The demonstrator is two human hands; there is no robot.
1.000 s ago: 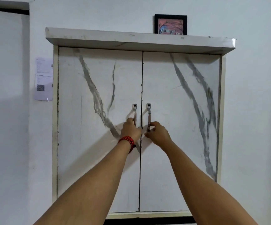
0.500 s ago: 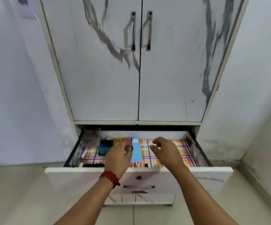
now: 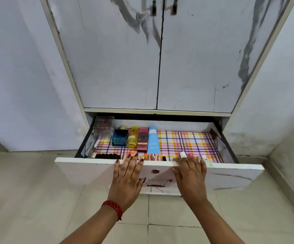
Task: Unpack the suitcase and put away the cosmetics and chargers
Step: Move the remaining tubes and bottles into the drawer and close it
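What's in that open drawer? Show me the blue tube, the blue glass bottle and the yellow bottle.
blue tube [image 3: 153, 142]: head view, middle of its body.
blue glass bottle [image 3: 119, 138]: head view, its front face.
yellow bottle [image 3: 133, 140]: head view, its label area.

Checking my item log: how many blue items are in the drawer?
2: a blue bottle near the left, and a blue tube two items to its right. The drawer front may hide more among the small items behind it.
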